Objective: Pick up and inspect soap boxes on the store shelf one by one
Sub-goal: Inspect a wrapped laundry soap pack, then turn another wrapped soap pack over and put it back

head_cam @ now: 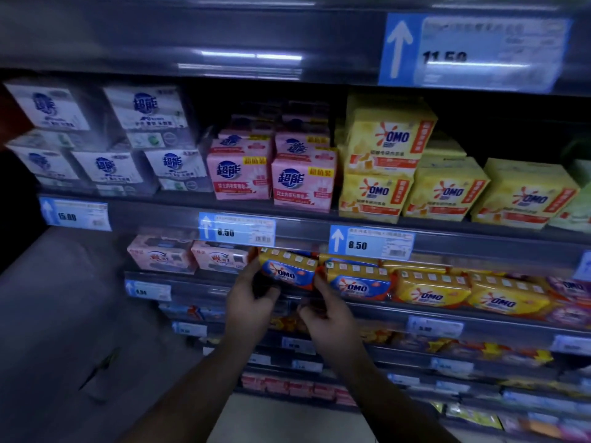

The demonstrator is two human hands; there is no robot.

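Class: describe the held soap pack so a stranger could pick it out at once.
Find the two blue 8.50 price tags; below them runs a row of yellow OMO packs. The held OMO pack is leftmost, beside the pink packs. Only it is gripped by the left hand and right hand.

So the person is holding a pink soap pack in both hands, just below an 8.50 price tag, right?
Not pink. The head view shows the soap pack is yellow-orange with a blue OMO label. The left hand and right hand do grip its ends, just below an 8.50 price tag.
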